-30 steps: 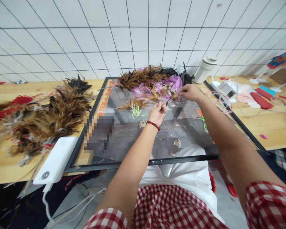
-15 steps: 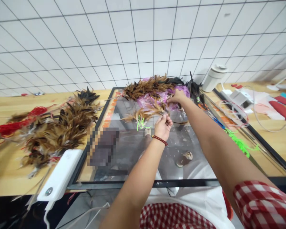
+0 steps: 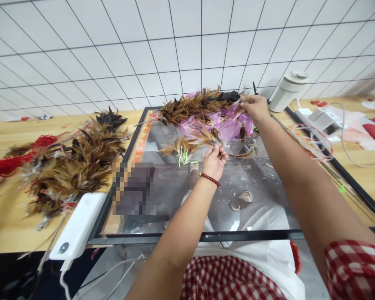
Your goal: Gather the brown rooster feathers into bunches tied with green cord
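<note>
Toward the far edge of the table, the left hand has nearly closed fingers pinching feathers, and the right hand seems pinched on a wisp beside the bag, so slackening either grip could scatter them.

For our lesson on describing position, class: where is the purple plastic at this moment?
In the head view, the purple plastic lies above and mostly right of centre, chiefly below the long feather plume and beside the right hand.

Left hand pinches brown feathers over glass panel; right hand pinches wispy feather by purple plastic; white tumbler beyond.
</note>
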Tool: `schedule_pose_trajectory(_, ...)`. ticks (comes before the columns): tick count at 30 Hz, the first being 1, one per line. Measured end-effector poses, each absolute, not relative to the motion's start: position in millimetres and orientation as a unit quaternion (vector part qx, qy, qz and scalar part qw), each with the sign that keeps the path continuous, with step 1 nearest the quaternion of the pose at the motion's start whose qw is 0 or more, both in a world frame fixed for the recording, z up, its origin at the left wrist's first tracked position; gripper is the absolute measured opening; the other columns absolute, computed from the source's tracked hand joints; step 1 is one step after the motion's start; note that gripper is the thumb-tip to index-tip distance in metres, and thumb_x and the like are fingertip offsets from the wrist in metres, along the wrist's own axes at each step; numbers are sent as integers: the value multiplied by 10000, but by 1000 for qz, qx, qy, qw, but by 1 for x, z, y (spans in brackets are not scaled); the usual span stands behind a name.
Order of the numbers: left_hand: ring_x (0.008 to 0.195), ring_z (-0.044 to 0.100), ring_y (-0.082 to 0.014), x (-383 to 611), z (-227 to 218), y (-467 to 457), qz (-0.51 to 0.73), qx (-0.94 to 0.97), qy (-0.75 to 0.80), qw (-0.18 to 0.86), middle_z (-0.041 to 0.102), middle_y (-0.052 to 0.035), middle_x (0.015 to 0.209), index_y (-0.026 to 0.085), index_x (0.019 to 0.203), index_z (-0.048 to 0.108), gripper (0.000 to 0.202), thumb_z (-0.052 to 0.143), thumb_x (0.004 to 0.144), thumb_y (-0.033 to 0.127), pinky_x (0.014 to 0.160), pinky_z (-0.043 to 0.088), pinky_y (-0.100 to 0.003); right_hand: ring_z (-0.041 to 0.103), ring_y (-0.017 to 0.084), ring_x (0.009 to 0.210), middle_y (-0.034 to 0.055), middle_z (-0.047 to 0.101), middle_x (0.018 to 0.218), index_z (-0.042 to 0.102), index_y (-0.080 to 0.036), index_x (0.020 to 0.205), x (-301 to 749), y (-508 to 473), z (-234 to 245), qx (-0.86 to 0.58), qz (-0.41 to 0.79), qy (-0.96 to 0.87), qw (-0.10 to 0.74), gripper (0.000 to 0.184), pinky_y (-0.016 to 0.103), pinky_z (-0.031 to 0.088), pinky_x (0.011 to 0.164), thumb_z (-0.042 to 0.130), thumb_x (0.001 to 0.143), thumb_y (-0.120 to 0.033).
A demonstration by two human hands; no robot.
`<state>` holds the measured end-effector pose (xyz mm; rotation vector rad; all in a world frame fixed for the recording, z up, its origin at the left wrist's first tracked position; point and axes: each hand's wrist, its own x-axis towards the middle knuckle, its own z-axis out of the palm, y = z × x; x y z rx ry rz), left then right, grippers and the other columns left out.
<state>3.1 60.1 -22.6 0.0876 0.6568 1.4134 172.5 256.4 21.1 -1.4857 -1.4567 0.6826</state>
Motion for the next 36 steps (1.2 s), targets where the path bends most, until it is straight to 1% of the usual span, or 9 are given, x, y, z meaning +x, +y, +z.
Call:
schedule_pose_trajectory(3, 554, 568, -48, 3, -23, 60, 638, 49, 291, 711, 596, 33, 628, 131, 809, 638, 243, 518, 1020, 132, 621, 448, -199, 517, 108, 500, -32, 557, 548, 653, -190, 775, 184, 226, 32, -604, 332, -552, 468, 108, 264, 487, 553, 689, 822, -99)
schedule_pose_trajectory(5, 559, 563, -50, 3, -24, 61, 638, 52, 292, 711, 593, 31, 632, 135, 805, 640, 244, 522, 1018, 138, 629, 447, -202, 500, 100, 485, -25, 575, 545, 673, -184, 757, 192, 201, 38, -626, 351, -579, 387, 122, 262, 473, 541, 714, 808, -81)
schedule_pose_trajectory(9, 578, 561, -53, 3, -25, 62, 634, 53, 293, 714, 597, 30, 646, 140, 818, 649, 192, 573, 994, 141, 654, 450, -209, 637, 181, 615, 29, 700, 656, 800, -193, 905, 202, 175, 46, -627, 330, -687, 158, 137, 367, 589, 698, 811, 769, -202)
schedule_pose_trajectory(12, 582, 558, -52, 3, -25, 62, 630, 56, 296, 715, 594, 33, 641, 141, 827, 648, 198, 560, 1003, 151, 660, 446, -207, 741, 270, 943, 96, 804, 994, 809, -181, 1143, 186, 185, 44, -624, 147, -744, 190, 330, 431, 593, 942, 691, 836, -209)
schedule_pose_trajectory(15, 581, 556, -49, 3, -23, 61, 630, 54, 298, 715, 591, 36, 635, 140, 826, 637, 217, 533, 1016, 149, 654, 440, -197, 638, 256, 1322, 52, 720, 1378, 737, -212, 1319, 155, 208, 35, -589, 64, -779, 205, 515, 395, 483, 1152, 543, 858, -88)
schedule_pose_trajectory(17, 574, 559, -49, 2, -22, 59, 632, 47, 293, 716, 594, 34, 637, 136, 824, 633, 217, 531, 1015, 144, 642, 437, -196, 636, 242, 1329, 42, 712, 1394, 674, -219, 1407, 135, 222, 26, -624, 59, -764, 154, 553, 374, 478, 1151, 550, 877, -123)
schedule_pose_trajectory(21, 551, 556, -54, 2, -19, 57, 629, 31, 294, 719, 589, 30, 620, 127, 800, 624, 243, 516, 1018, 134, 630, 434, -209, 716, 314, 1153, 133, 784, 1191, 799, -187, 1171, 119, 245, 10, -675, 53, -732, 72, 372, 418, 547, 1026, 621, 845, -168)
schedule_pose_trajectory(26, 552, 555, -59, 4, -17, 59, 627, 10, 307, 716, 587, 26, 625, 132, 788, 632, 244, 529, 1009, 128, 642, 429, -225, 683, 299, 1221, 121, 734, 1331, 682, -193, 1400, 114, 274, -3, -619, 40, -781, 69, 646, 337, 521, 1039, 669, 757, -123)
schedule_pose_trajectory(36, 574, 551, -58, 5, -21, 62, 626, 14, 313, 714, 578, 28, 639, 140, 791, 634, 240, 540, 1011, 151, 669, 430, -231, 702, 359, 1169, 133, 796, 1130, 813, -164, 1148, 134, 258, 18, -632, 18, -734, 247, 356, 479, 523, 1038, 578, 884, -209)
